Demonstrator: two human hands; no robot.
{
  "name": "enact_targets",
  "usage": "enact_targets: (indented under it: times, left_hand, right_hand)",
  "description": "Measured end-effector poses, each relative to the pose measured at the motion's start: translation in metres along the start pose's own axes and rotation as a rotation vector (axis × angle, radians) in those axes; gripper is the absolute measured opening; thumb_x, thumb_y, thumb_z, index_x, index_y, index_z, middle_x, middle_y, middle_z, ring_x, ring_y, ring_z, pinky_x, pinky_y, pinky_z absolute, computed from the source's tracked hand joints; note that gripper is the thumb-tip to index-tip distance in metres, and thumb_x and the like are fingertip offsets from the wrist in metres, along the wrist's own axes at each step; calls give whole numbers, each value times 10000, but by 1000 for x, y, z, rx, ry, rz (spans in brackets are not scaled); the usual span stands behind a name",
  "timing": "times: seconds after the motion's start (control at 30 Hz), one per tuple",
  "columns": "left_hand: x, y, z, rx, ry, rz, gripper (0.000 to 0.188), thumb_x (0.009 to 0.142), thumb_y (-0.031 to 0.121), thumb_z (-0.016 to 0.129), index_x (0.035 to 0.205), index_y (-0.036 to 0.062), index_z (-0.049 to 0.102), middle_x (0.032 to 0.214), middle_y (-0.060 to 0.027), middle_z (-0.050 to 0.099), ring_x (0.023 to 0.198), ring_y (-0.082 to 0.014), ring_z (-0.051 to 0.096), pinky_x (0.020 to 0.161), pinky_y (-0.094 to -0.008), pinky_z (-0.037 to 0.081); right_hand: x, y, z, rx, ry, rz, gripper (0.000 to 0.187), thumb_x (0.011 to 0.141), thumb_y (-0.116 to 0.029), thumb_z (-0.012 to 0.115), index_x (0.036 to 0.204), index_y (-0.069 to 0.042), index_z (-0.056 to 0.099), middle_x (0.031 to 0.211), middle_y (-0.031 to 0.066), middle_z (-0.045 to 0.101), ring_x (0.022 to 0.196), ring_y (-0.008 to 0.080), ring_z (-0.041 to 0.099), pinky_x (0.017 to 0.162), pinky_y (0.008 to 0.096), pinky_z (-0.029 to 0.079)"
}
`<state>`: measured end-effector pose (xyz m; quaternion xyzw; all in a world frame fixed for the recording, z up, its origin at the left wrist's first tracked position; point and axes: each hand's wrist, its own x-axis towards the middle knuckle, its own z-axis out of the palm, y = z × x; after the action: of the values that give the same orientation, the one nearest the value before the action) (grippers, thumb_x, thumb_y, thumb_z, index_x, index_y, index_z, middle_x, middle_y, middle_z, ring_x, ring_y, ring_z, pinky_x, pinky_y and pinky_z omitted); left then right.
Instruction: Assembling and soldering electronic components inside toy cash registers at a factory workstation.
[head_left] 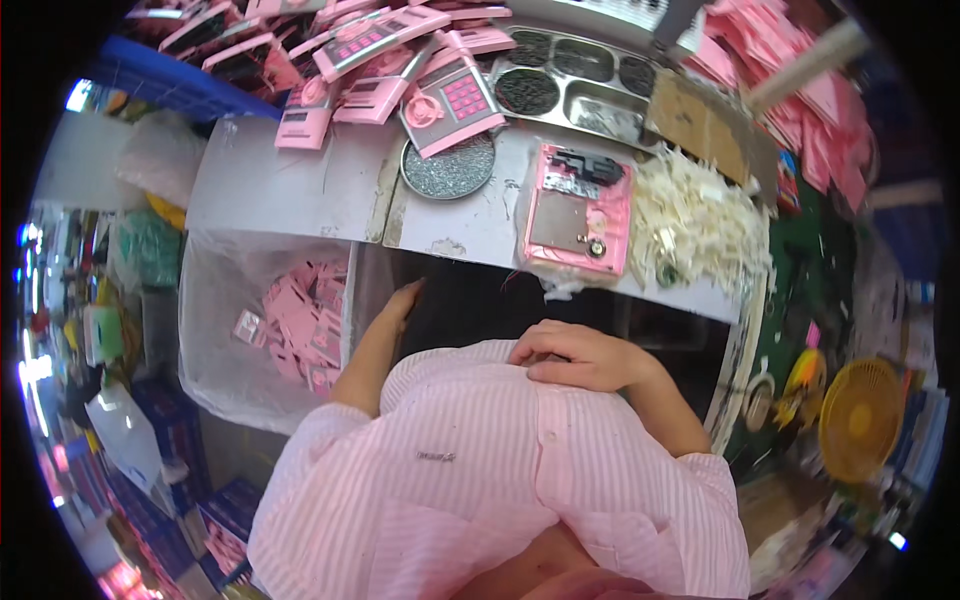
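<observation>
My right hand rests on the front of my striped shirt, fingers laid loosely across it, holding nothing I can see. My left hand hangs beside the white-lined bin, at the dark gap under the table; its fingers are too small and shaded to read. Closest on the tabletop is an opened pink panel with its back up, showing a grey plate, black parts and a round metal piece. A round tin full of small metal screws stands left of it, a pink keypad panel overlapping its rim.
Pink keypad panels are heaped at the far left. A steel compartment tray holds dark small parts. Cream plastic strips pile up at the right, beside a cardboard piece. The lined bin contains pink pieces.
</observation>
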<state>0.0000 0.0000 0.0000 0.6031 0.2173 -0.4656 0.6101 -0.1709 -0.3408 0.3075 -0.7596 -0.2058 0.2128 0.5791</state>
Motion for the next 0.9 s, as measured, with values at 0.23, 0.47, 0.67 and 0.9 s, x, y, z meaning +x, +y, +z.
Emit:
enact_targets:
  times: [0.23, 0.47, 0.67, 0.9]
  left_hand:
    - [-27, 37, 84, 470, 58, 725, 353, 934, 239, 653, 1170, -23, 680, 1077, -113, 716, 988, -215, 668, 863, -318, 502]
    - [-34, 53, 90, 761, 70, 967, 293, 932, 213, 634, 1077, -39, 671, 1006, -139, 700, 950, -220, 655, 863, -324, 488]
    - [-103, 24, 8, 634, -313, 570, 190, 994, 241, 567, 953, 69, 635, 912, 0, 601, 865, -123, 552, 761, -267, 423]
    - [-67, -32, -28, 107, 186, -4, 216, 997, 305, 577, 950, 107, 652, 835, 27, 555, 754, -117, 498, 686, -264, 385]
  right_hand:
    - [16, 165, 58, -421, 633, 447, 403, 886, -301, 676, 1171, -22, 624, 1071, 211, 665, 1059, 363, 628, 888, 439, 515]
    - [55, 232, 57, -782, 981, 237, 354, 902, -275, 677, 1166, -43, 627, 1033, 173, 683, 1014, 350, 644, 882, 444, 508]
    - [13, 131, 77, -47, 61, 119, 183, 884, -210, 686, 940, -40, 726, 881, 102, 716, 842, 194, 672, 789, 350, 523]
    - [-85, 145, 64, 511, 1221, 342, 177, 970, -170, 609, 1010, -34, 715, 841, 43, 706, 759, 101, 647, 652, 255, 508]
